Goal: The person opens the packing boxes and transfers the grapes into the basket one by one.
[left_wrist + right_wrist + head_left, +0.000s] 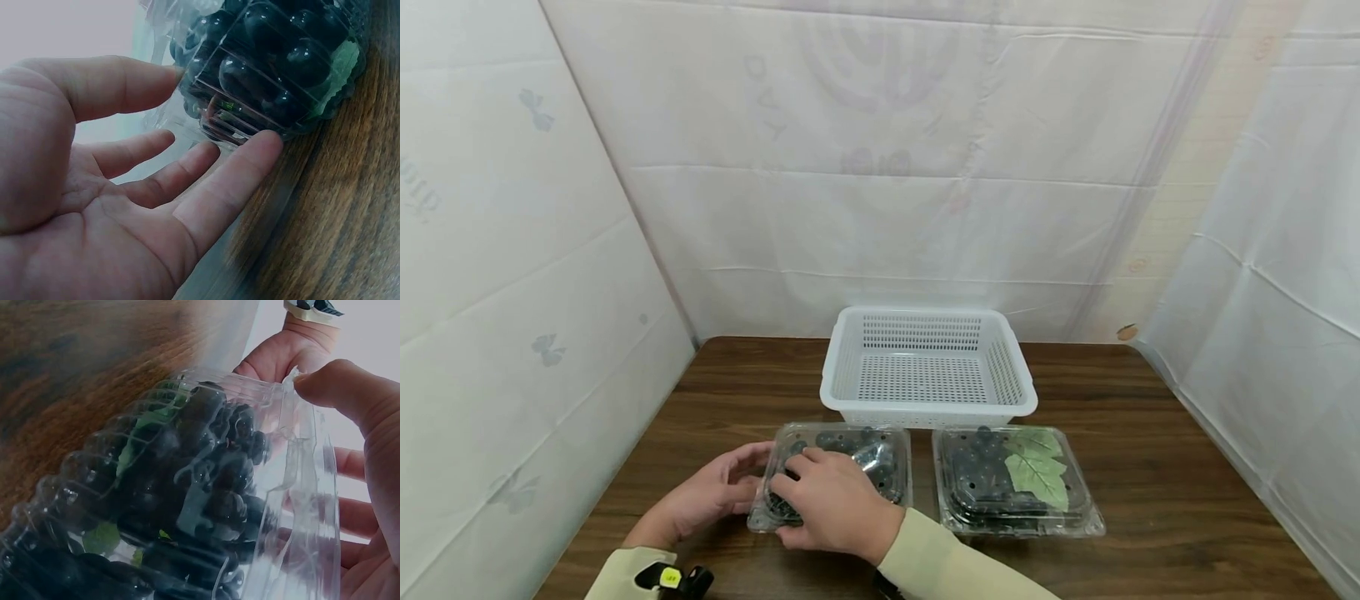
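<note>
A clear plastic clamshell box of dark grapes (887,483) lies at the front of the wooden table. Over its lid reaches my right hand (842,504), fingers spread on top and thumb down at the front edge. The right wrist view shows that thumb (331,384) on the corner of the rim, the fingers behind the clear plastic. At the box's left end is my left hand (722,487), thumb and fingers apart. In the left wrist view its index fingertip (269,142) is right at the lower edge, below the dark grapes (269,69).
A second clear box of grapes (977,479), with a green leaf (1037,475) under its lid, lies to the right. Behind both boxes stands a white slotted basket (928,410), holding nothing. Pale sheeting (880,233) rises along the table's back and sides.
</note>
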A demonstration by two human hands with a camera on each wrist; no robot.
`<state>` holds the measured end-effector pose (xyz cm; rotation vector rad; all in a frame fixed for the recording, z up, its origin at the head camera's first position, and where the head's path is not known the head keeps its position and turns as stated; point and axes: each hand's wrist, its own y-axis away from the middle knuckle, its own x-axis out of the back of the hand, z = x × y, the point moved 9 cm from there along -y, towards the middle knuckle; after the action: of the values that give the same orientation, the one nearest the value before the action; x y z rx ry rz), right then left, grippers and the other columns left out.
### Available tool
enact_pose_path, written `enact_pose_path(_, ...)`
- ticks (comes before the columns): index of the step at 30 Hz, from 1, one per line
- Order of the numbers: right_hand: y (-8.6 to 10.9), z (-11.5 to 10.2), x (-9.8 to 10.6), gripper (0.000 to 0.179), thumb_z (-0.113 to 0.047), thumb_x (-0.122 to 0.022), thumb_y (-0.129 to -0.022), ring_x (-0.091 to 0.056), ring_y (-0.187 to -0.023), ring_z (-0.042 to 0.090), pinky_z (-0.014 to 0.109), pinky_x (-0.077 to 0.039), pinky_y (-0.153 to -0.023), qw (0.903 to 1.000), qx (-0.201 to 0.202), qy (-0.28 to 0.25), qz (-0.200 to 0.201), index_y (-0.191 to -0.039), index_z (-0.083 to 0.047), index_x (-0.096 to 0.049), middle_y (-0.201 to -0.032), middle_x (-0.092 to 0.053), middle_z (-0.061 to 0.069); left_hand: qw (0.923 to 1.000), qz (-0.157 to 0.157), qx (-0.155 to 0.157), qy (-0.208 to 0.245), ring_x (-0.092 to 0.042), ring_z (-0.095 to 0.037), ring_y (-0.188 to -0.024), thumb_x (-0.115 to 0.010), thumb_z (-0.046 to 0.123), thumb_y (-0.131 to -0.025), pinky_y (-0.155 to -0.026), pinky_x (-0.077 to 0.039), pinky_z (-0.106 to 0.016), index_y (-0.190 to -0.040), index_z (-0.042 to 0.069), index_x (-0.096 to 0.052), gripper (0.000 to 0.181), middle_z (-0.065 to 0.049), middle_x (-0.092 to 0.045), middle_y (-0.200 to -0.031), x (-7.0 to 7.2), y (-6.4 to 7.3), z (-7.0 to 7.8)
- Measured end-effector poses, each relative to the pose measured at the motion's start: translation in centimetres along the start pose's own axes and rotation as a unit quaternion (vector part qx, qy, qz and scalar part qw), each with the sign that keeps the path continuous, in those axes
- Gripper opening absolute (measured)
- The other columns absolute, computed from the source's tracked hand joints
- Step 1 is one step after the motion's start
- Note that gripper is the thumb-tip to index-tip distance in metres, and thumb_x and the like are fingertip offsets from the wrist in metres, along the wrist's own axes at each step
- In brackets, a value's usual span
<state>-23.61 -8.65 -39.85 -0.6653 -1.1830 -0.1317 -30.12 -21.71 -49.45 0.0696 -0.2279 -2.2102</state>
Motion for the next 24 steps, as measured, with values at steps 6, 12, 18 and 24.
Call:
enact_pose_path(6, -0.2, 0.0, 0.1, 0.044, -0.060, -0.074, -0.085, -0.066, -0.091, 0.007, 0.020, -0.056, -0.074, 1.0000, 0.007, -0.006, -0.004, -0.116, -0.029, -0.070, -0.104, -0.070, -0.010, 1.0000, -0.008, 0.002, 0.005, -0.062, -0.020, -0.125, -0.055, 0.014, -0.105, -0.098, -0.058, -0.040, -0.161, -0.004, -0.010, 0.074, -0.028, -0.024, -0.163, -0.1, 0.1, 0.0)
enact_pose_path(12, -0.4, -0.4, 0.1, 0.042, -0.059, -0.071, -0.086, -0.065, -0.085, 0.008, 0.020, -0.056, -0.068, 0.9995, 0.014, 0.028, -0.005, -0.116, -0.030, -0.070, -0.099, -0.069, -0.009, 1.0000, -0.002, 0.006, 0.002, -0.062, -0.020, -0.124, -0.057, 0.014, -0.104, -0.097, -0.058, -0.039, -0.161, -0.004, -0.010, 0.076, -0.030, -0.022, -0.162, 0.1, 0.1, 0.0)
enact_pose_path(18, -0.6, -0.8, -0.3, 0.043, -0.058, -0.067, -0.087, -0.062, -0.079, 0.010, 0.021, -0.054, -0.061, 0.9982, 0.014, 0.055, -0.017, -0.120, -0.031, -0.068, -0.098, -0.070, -0.008, 0.9999, 0.000, 0.011, -0.006, -0.061, -0.021, -0.125, -0.057, 0.016, -0.105, -0.097, -0.058, -0.039, -0.162, -0.003, -0.012, 0.075, -0.030, -0.021, -0.163, 0.2, 0.0, 0.0)
enact_pose_path(24, -0.8, -1.2, -0.6, 0.041, -0.057, -0.065, -0.089, -0.060, -0.072, 0.011, 0.020, -0.050, -0.055, 0.9975, 0.021, 0.064, -0.020, -0.119, -0.029, -0.067, -0.097, -0.070, -0.007, 0.9998, -0.007, 0.018, -0.005, -0.060, -0.018, -0.127, -0.056, 0.016, -0.105, -0.099, -0.057, -0.038, -0.161, -0.005, -0.009, 0.076, -0.032, -0.018, -0.164, 0.1, 0.0, -0.3)
